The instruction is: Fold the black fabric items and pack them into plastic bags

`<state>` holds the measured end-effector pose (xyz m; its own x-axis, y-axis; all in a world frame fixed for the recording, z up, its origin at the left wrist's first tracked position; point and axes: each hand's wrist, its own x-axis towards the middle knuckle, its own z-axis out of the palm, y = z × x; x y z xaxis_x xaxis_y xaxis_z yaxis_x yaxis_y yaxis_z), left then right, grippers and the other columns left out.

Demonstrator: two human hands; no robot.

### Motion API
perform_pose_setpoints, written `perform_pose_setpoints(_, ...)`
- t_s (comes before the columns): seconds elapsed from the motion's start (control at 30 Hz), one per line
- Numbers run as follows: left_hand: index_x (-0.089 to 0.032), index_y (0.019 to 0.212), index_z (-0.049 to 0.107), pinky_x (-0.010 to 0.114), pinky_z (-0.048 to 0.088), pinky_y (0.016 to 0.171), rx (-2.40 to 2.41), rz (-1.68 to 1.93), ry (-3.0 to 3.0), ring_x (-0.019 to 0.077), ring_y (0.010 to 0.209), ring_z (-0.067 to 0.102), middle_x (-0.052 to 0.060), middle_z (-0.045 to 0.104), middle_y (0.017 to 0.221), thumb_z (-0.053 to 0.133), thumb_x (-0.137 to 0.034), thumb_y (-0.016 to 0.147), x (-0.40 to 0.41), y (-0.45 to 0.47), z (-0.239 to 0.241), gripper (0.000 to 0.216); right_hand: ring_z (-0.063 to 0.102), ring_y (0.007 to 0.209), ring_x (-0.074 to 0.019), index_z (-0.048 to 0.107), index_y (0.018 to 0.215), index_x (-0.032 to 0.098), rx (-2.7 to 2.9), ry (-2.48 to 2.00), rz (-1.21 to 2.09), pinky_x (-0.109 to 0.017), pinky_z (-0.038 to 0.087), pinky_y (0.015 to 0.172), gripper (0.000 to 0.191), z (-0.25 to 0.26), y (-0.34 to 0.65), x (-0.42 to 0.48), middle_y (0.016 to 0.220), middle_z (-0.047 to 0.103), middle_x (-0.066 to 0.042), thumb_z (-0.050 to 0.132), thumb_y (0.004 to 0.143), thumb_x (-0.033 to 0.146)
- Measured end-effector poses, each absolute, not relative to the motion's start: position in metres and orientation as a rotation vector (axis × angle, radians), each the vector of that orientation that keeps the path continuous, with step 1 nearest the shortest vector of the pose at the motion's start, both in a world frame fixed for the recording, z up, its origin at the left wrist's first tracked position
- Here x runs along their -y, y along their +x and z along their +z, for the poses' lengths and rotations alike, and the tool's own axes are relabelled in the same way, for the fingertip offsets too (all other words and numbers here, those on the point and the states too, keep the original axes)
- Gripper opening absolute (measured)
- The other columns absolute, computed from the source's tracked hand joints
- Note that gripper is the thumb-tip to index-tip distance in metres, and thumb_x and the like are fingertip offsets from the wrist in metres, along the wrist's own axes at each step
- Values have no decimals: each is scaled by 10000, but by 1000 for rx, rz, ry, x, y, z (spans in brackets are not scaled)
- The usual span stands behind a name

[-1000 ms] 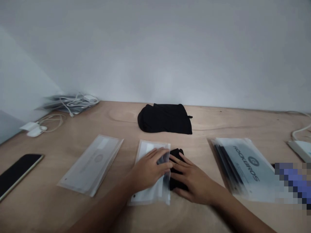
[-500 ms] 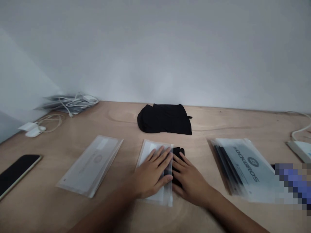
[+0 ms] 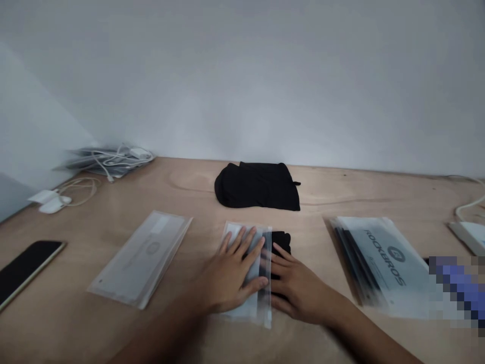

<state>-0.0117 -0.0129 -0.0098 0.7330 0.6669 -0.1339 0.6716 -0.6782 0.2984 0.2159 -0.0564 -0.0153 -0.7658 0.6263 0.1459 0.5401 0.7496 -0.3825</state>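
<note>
A translucent zip bag (image 3: 248, 317) lies flat in the middle of the table, its open edge facing right. My left hand (image 3: 231, 278) rests on top of it with the fingers spread. A folded black cloth (image 3: 281, 240) lies partly inside the bag, and its right end sticks out. On that cloth lies my right hand (image 3: 303, 293), fingers stretched out to the left, the fingertips blurred under the clear plastic at the bag's mouth. Farther back is a larger folded black fabric piece (image 3: 257, 186), untouched.
Left of my hands lies a flat translucent bag (image 3: 142, 258). Several printed bags with dark contents form a stack (image 3: 382, 253) at the right. A phone (image 3: 28, 268) lies at the left edge, with white cables (image 3: 123, 156) behind. A wall (image 3: 265, 81) borders the table's back.
My right fingers have moved slightly left, farther under the bag's plastic. A dark strip of cloth now shows more clearly inside the bag. My left fingers are spread wider.
</note>
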Motion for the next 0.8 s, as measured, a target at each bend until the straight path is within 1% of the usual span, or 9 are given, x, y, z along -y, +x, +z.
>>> perform_pose_setpoints(0.07, -272, 1641, 142, 592, 120, 1238, -1050, -12, 2606, 345, 1571, 23, 73, 58, 1720, 313, -677, 1026, 14, -10, -8, 756, 372, 1482, -252, 649, 1337, 301, 2643, -932, 460, -552, 162, 1253, 355, -17, 214, 57, 1504, 555, -47, 597, 988, 261)
perform_pose_setpoints(0.1, -285, 1641, 142, 588, 121, 1239, -1059, -3, 2602, 345, 1571, 22, 66, 54, 1721, 315, -679, 1025, 14, -10, -8, 751, 373, 1482, -250, 636, 1356, 281, 2627, -924, 460, -546, 170, 1253, 380, -18, 215, 57, 1512, 545, -61, 588, 982, 237)
perform_pose_setpoints(0.2, -307, 1637, 161, 606, 104, 1235, -1095, 34, 2594, 357, 1570, 24, 66, 63, 1721, 328, -696, 1015, 12, -14, -8, 752, 287, 1521, -274, 520, 1478, 254, 2624, -925, 470, -569, 187, 1242, 537, -16, 227, 58, 1608, 411, -94, 612, 949, 255)
perform_pose_setpoints(0.27, -295, 1633, 187, 631, 91, 1227, -1093, 46, 2598, 369, 1568, 22, 80, 71, 1718, 341, -705, 1007, 12, -16, -9, 764, 207, 1542, -305, 418, 1549, 281, 2642, -1002, 475, -594, 207, 1228, 668, -12, 236, 59, 1658, 305, -91, 654, 924, 314)
perform_pose_setpoints(0.33, -268, 1633, 200, 641, 93, 1224, -1057, 31, 2603, 372, 1567, 28, 96, 76, 1715, 352, -712, 1000, 13, -15, -9, 788, 171, 1548, -310, 373, 1571, 313, 2678, -1039, 494, -590, 216, 1225, 710, -9, 241, 59, 1677, 247, -76, 660, 922, 327)
perform_pose_setpoints(0.47, -247, 1631, 206, 626, 106, 1229, -992, 29, 2609, 354, 1570, 31, 108, 73, 1714, 379, -696, 999, 18, -9, -7, 795, 230, 1539, -265, 392, 1559, 333, 2734, -953, 534, -546, 163, 1250, 691, -10, 230, 57, 1668, 278, -49, 655, 923, 277)
perform_pose_setpoints(0.6, -275, 1631, 198, 599, 139, 1233, -1005, 40, 2594, 352, 1570, 44, 89, 39, 1718, 371, -678, 1011, 16, -14, -6, 759, 225, 1541, -243, 395, 1561, 287, 2702, -951, 498, -528, 152, 1255, 646, -15, 223, 53, 1650, 322, -74, 631, 961, 340)
perform_pose_setpoints(0.67, -293, 1629, 206, 608, 141, 1229, -1053, 51, 2583, 364, 1567, 51, 84, 40, 1719, 367, -672, 1015, 13, -19, -7, 739, 203, 1546, -262, 407, 1556, 275, 2683, -944, 493, -550, 153, 1250, 642, -14, 229, 53, 1654, 311, -80, 628, 960, 367)
perform_pose_setpoints(0.8, -280, 1614, 273, 629, 140, 1222, -1150, 29, 2557, 389, 1561, 48, 111, 84, 1714, 398, -663, 1011, 10, -24, -10, 725, 169, 1547, -318, 390, 1564, 311, 2671, -1000, 529, -614, 135, 1232, 740, -10, 244, 57, 1667, 279, -57, 688, 887, 338)
